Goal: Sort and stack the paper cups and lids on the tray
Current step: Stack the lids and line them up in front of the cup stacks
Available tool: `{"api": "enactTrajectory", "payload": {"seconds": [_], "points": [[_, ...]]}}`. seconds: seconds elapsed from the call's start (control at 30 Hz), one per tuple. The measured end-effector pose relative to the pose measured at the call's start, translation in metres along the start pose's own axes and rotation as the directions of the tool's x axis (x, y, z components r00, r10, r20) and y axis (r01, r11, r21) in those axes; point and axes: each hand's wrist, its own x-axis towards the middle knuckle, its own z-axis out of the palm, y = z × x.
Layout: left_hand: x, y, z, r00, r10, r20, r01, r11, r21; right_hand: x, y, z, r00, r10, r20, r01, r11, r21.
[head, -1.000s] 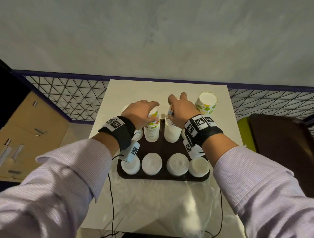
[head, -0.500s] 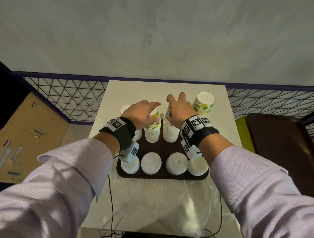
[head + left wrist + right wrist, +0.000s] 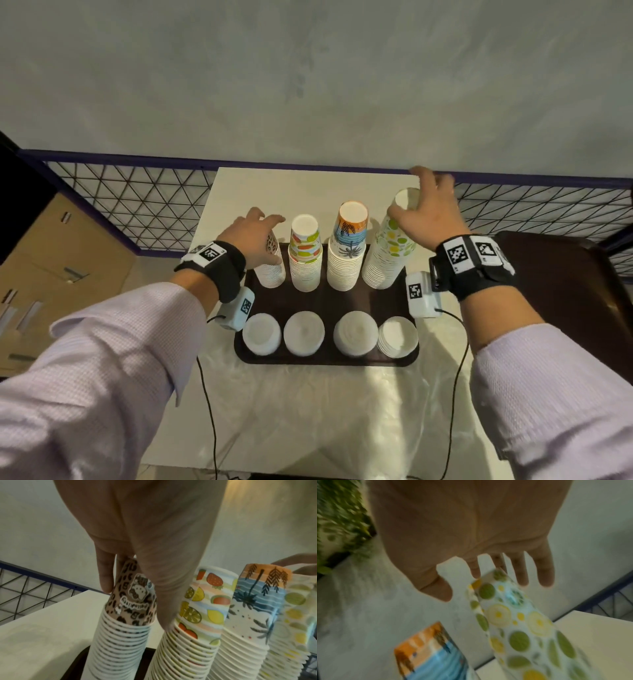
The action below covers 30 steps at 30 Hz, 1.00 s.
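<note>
On the dark tray [image 3: 342, 298] stand four upside-down cup stacks in the back row: leopard-print [image 3: 272, 270], fruit-print [image 3: 305, 253], palm-print [image 3: 347, 246] and lime-dotted [image 3: 390, 246], which leans to the right. Four white lid stacks [image 3: 304, 333] fill the front row. My left hand [image 3: 255, 236] grips the top of the leopard-print stack [image 3: 132, 601], fingers on its left and thumb between it and the fruit-print stack [image 3: 202, 601]. My right hand [image 3: 431, 212] hovers with spread fingers over the top of the lime-dotted stack [image 3: 522, 628]. The palm-print stack [image 3: 428, 655] is beside it.
The tray sits on a small white table [image 3: 308, 185] with a clear plastic sheet [image 3: 325, 411] over its near half. A mesh railing [image 3: 137, 205] runs behind. Cardboard boxes [image 3: 51, 257] stand to the left and a dark chair [image 3: 565, 291] to the right. Wrist cables [image 3: 209, 411] hang down.
Both hands have left the two middle stacks and moved outward. The left now holds the leopard-print stack and the right is over the lime-dotted stack.
</note>
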Motion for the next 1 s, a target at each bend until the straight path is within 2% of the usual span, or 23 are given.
{"api": "enactTrajectory", "payload": {"seconds": [0.07, 0.1, 0.23, 0.4, 0.8, 1.0], "points": [[0.001, 0.001, 0.007, 0.999, 0.019, -0.031, -0.019, 1.000, -0.001, 0.002, 0.008, 0.012, 0.996, -0.032, 0.086, 0.032, 0.999, -0.001], [0.001, 0.002, 0.009, 0.999, 0.029, -0.039, -0.029, 1.000, -0.001, 0.002, 0.011, 0.018, 0.994, -0.060, 0.090, 0.063, 0.998, -0.029], [0.001, 0.004, 0.011, 0.998, 0.061, -0.029, -0.061, 0.998, 0.011, 0.007, 0.016, 0.029, 0.996, -0.093, 0.011, 0.094, 0.986, -0.137], [0.000, 0.005, 0.012, 0.997, 0.070, -0.026, -0.070, 0.997, 0.026, 0.005, 0.021, 0.031, 0.995, -0.097, 0.016, 0.098, 0.975, -0.200], [0.002, 0.005, 0.013, 0.997, 0.066, -0.033, -0.065, 0.998, 0.026, -0.001, 0.020, 0.036, 0.995, -0.095, -0.002, 0.092, 0.970, -0.224], [-0.012, 0.006, 0.006, 0.999, 0.005, -0.031, -0.009, 0.993, -0.121, -0.005, 0.023, 0.033, 0.994, -0.104, 0.013, 0.105, 0.982, -0.158]]}}
